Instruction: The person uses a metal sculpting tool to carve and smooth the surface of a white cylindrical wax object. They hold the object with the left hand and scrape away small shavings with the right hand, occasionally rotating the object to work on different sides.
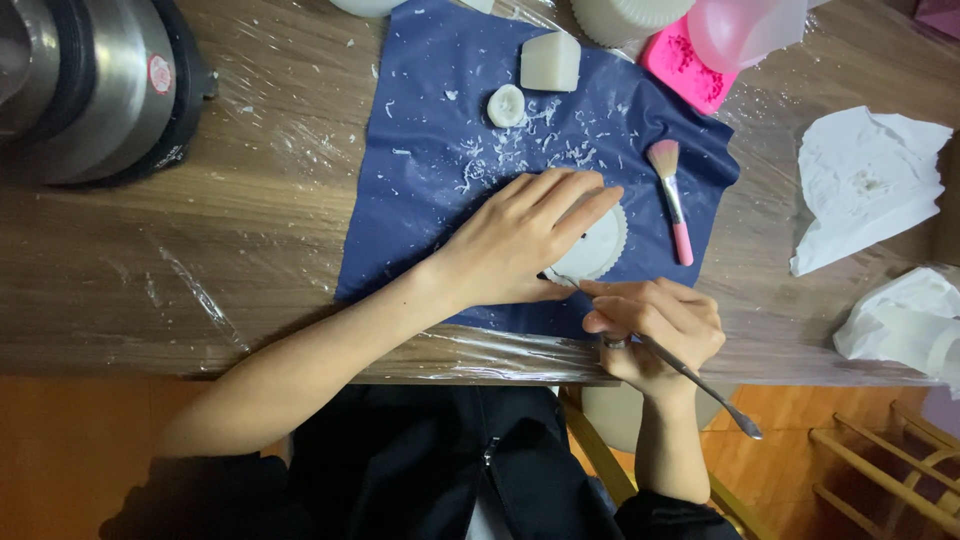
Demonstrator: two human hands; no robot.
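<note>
Left hand [525, 240] flat, fingers spread, pressing down on the round white fluted disc [600, 245] on the blue sheet [430, 150]; disc mostly under the fingers, its edge showing at 3 o'clock of the palm. Right hand [655, 330] pinched around a thin metal tool [690, 375], tip touching the disc's rim at 6 o'clock. Pink brush [672, 200] at 2 o'clock of the disc, near. White shavings [520, 160] at 12 o'clock.

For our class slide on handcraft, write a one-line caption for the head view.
Left hand steadies a white scalloped disc on a blue cloth while the right hand works its edge with a thin metal tool.
</note>
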